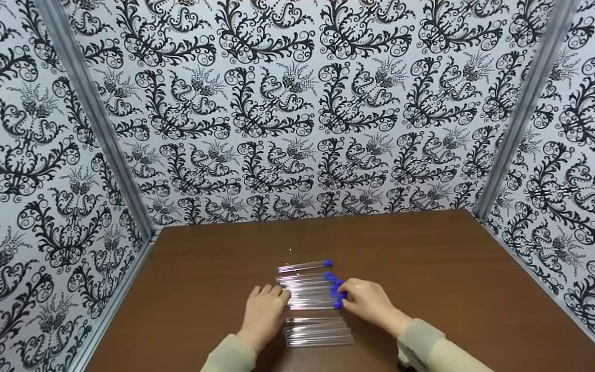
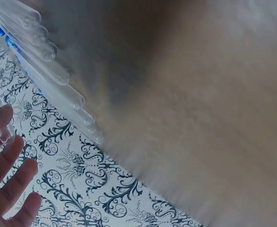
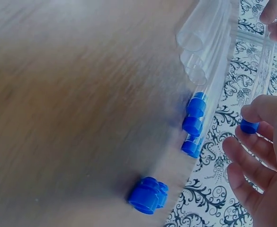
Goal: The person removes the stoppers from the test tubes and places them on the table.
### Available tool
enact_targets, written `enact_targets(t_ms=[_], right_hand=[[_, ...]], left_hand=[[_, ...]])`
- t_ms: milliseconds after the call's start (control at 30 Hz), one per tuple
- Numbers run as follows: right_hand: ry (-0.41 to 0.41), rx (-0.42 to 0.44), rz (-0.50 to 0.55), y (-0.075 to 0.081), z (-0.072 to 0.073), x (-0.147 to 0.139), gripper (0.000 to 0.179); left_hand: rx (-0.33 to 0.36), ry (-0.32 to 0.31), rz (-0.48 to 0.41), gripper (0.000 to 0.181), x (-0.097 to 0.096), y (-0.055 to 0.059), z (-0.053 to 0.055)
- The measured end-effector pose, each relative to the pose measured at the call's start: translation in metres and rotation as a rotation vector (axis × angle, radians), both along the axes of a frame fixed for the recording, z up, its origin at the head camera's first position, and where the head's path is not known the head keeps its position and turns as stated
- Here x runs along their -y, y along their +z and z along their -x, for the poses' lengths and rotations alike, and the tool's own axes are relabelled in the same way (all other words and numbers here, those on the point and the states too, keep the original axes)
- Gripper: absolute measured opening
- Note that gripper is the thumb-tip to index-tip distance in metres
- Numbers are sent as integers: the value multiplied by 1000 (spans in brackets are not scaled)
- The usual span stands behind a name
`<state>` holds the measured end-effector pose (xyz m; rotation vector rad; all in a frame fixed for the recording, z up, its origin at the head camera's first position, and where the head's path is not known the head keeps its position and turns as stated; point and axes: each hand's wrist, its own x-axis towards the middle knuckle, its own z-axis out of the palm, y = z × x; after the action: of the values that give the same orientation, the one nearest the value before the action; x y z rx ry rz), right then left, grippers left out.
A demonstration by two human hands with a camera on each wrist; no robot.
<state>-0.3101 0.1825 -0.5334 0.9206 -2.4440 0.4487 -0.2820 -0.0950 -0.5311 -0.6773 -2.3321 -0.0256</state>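
Both hands hold one clear test tube [image 3: 263, 66] between them. My left hand [image 1: 266, 312] pinches its rounded end between thumb and fingers, best seen in the left wrist view. At the other end my right hand [image 1: 370, 299] pinches the blue cap [image 3: 249, 126], which sits on the tube's mouth. Beneath the hands lies a row of capped test tubes [image 1: 305, 282], their blue caps pointing right. Nearer to me several uncapped tubes [image 1: 319, 336] lie side by side, open mouths to the right.
One capped tube [image 1: 302, 266] lies at the far end of the row. In the right wrist view, a small cluster of blue caps [image 3: 145, 196] sits apart from the tubes. The brown table [image 1: 215, 253] is bordered by patterned walls [image 1: 287, 113] with grey corner posts.
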Motion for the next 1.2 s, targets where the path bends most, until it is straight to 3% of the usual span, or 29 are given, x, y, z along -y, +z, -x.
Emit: enact_targets(t_ms=[100, 433, 700, 933, 1200], right_hand=[[-22, 29, -14, 4, 0, 0, 19], [-72, 99, -51, 11, 1, -2, 15], [-76, 122, -42, 12, 1, -3, 11], [-66, 87, -49, 12, 0, -2, 13], [-48, -27, -53, 7, 1, -3, 15]], left_hand=[[-48, -4, 34, 23, 0, 2, 0], [-78, 13, 76, 19, -2, 7, 4], [-144, -19, 82, 22, -4, 5, 4], [-184, -30, 81, 22, -2, 10, 2], [-165, -36, 86, 24, -1, 11, 2]])
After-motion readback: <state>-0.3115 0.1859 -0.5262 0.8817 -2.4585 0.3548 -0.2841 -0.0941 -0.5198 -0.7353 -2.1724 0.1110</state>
